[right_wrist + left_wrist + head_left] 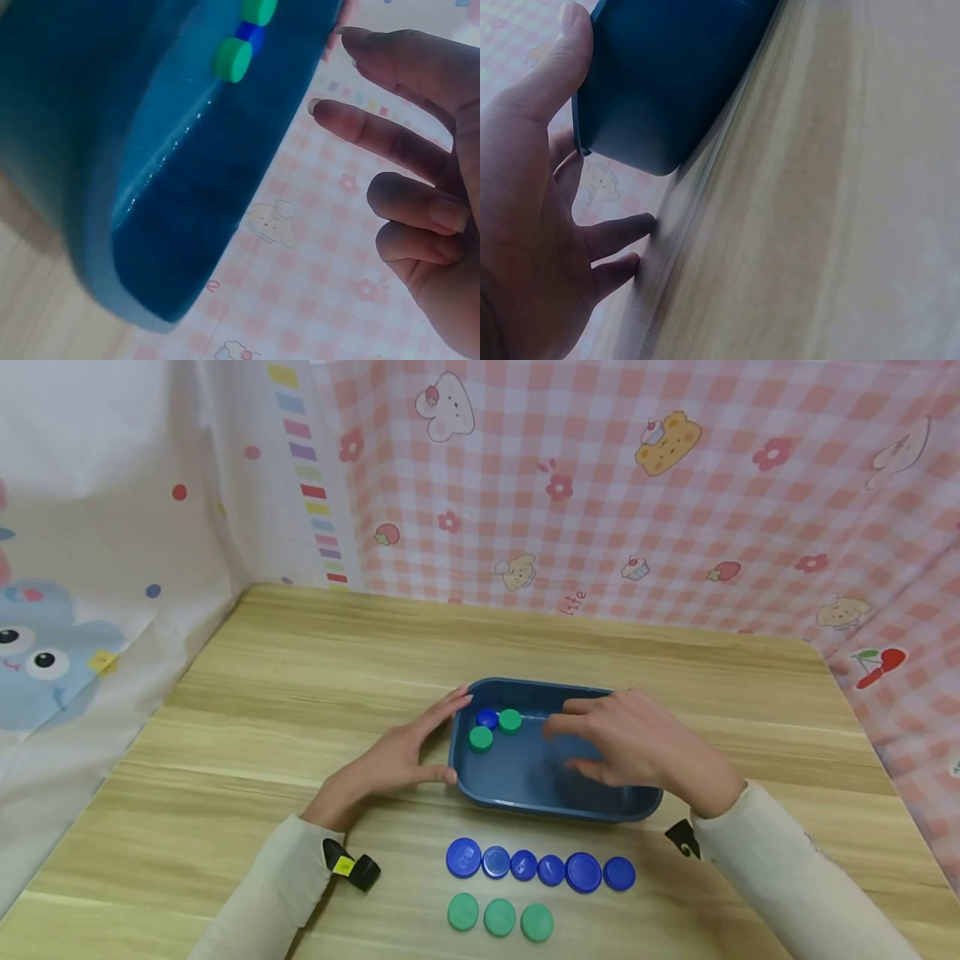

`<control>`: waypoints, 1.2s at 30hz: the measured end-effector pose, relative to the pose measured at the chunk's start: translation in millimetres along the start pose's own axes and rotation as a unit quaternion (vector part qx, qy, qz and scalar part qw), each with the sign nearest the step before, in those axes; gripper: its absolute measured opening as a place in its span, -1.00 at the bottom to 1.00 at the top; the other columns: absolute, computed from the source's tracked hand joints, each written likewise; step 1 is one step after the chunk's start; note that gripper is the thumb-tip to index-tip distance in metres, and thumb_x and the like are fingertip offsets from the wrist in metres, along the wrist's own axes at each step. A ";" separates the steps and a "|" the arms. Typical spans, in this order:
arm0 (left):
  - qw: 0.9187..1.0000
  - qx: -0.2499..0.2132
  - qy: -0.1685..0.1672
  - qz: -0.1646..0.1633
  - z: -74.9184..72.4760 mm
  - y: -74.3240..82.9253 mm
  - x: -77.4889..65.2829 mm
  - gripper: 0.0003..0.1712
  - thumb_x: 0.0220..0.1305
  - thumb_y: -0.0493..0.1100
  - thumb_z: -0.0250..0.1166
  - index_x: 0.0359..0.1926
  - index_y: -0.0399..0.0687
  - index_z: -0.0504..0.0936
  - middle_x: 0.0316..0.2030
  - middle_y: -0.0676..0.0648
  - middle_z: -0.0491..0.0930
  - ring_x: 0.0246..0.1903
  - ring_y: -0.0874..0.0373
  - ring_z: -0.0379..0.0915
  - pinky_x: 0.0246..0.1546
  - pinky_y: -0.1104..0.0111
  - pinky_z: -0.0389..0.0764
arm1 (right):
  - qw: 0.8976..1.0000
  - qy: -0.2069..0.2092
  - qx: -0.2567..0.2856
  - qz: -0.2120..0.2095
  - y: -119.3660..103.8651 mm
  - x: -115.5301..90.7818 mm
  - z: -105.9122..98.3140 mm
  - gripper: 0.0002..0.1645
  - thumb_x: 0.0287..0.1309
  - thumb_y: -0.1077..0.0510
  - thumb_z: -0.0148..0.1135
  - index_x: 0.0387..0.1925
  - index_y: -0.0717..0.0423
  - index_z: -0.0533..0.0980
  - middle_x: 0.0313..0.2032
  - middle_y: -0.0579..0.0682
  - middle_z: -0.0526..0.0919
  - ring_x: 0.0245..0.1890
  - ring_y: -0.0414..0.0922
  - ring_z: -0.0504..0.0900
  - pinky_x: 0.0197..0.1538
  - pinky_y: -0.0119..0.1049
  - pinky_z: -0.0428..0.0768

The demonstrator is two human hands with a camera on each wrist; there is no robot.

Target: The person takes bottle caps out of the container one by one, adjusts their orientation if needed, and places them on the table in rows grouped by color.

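A dark blue tray (555, 814) sits on the wooden table. Inside at its left end lie two green caps (481, 739) and one blue cap (487, 718). My left hand (393, 756) touches the tray's left end with spread, mostly straight fingers; in the left wrist view the thumb lies against the tray wall. Above the tray's right half is my right hand (626, 739), thumb and forefinger apart and nothing seen between them. In the right wrist view, the last two fingers (416, 202) are bent towards the palm.
In front of the tray runs a row of several blue caps (523, 865) of differing sizes. Nearer me is a row of three green caps (499, 917). A checked curtain (510, 477) hangs behind the wooden table (360, 643).
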State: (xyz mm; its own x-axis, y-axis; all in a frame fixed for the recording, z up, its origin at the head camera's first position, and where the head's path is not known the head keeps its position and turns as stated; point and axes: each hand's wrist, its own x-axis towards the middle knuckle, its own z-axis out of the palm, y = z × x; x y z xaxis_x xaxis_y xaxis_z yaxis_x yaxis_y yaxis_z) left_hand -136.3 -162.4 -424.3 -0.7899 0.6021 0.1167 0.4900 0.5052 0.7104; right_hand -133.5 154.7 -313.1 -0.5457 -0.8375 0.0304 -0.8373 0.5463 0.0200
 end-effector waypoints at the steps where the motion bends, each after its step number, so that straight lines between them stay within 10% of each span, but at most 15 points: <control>1: 1.000 -0.001 0.000 -0.001 -0.2 0.6 0.2 0.11 0.05 0.11 0.45 0.50 0.32 -0.04 0.47 0.32 -0.24 0.41 0.11 -0.06 0.26 -0.05 0.19 | 1.000 -0.005 0.001 0.001 0.6 3.2 0.0 -0.56 -0.03 -0.10 0.44 -0.05 -0.23 0.57 -0.25 -0.16 0.59 -0.76 -0.27 0.18 -0.72 -0.41 0.13; 24: 1.000 0.004 -0.001 0.010 -1.2 -0.4 0.6 0.07 0.12 0.15 0.39 0.50 0.33 -0.07 0.48 0.28 -0.26 0.42 0.10 -0.13 0.25 -0.11 0.18 | 0.996 -0.084 -0.020 0.009 8.6 55.0 5.8 -0.47 -0.04 -0.07 0.47 0.04 -0.22 0.57 -0.08 -0.06 0.65 -0.51 -0.16 0.51 -0.47 -0.32 0.54; 36: 0.999 0.031 0.012 -0.003 0.8 9.2 1.1 0.05 0.14 0.22 0.34 0.50 0.29 -0.07 0.48 0.25 -0.22 0.33 0.06 0.16 0.20 -0.10 0.28 | 0.994 -0.110 -0.012 0.004 18.1 75.1 10.8 -0.53 -0.02 -0.03 0.46 0.00 -0.20 0.59 -0.07 -0.08 0.66 -0.34 -0.12 0.59 -0.24 -0.18 0.62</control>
State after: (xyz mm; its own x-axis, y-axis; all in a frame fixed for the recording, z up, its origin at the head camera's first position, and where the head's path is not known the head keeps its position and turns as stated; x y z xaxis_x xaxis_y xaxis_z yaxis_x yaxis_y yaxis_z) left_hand -132.5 -156.6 -418.2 -0.8011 0.5842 0.1305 0.5067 0.5457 0.6674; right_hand -190.0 101.6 -321.2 -0.5492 -0.8140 -0.1894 -0.8329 0.5517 0.0438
